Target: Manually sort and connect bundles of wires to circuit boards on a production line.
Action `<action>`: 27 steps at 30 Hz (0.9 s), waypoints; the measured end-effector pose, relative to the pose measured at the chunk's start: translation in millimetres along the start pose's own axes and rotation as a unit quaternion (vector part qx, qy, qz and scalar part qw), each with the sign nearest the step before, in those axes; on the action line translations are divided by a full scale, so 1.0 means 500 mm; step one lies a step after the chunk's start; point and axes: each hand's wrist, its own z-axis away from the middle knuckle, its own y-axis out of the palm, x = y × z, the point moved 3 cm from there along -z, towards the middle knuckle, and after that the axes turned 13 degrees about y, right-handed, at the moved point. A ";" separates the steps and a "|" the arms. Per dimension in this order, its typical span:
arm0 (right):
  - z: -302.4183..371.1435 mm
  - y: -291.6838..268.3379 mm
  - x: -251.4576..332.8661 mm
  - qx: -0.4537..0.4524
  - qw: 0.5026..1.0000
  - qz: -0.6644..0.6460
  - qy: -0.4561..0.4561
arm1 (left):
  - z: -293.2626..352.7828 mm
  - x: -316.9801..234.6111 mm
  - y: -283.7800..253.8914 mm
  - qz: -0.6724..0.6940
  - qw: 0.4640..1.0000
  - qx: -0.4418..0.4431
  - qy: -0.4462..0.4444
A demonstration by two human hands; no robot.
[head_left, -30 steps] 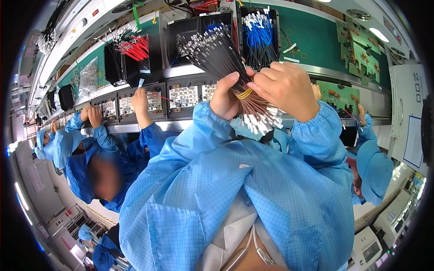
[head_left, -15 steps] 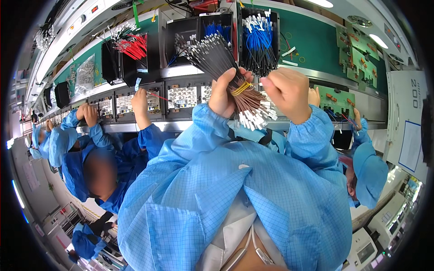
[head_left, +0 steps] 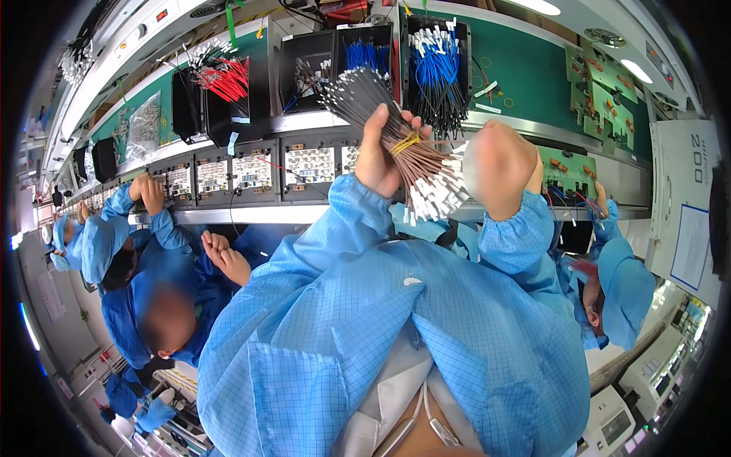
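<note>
Left hand [head_left: 375,161]: grip closed around white-tipped brown-black wire bundle [head_left: 420,161]
Right hand [head_left: 502,169]: partly blurred; its grip I cannot tell

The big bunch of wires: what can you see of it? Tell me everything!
The bunch of wires is dark toward the upper left and brown toward the lower right. A yellow tie circles its middle. The brown end fans out into white, plastic-looking connectors; the other end's tips are too small to make out. It slants, held up off the workbench in the left hand. The right hand is close beside it, but blur hides whether it touches.
</note>
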 end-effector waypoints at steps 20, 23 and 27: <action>0.028 0.007 -0.022 -0.039 0.999 0.012 0.027 | -0.030 -0.025 -0.033 0.017 0.998 -0.027 0.048; 0.019 0.009 -0.026 -0.036 0.997 -0.033 0.062 | -0.009 -0.020 -0.032 -0.080 0.995 -0.050 0.043; -0.022 -0.016 -0.052 0.065 0.991 0.009 0.115 | -0.003 -0.023 -0.039 -0.100 0.993 -0.004 0.060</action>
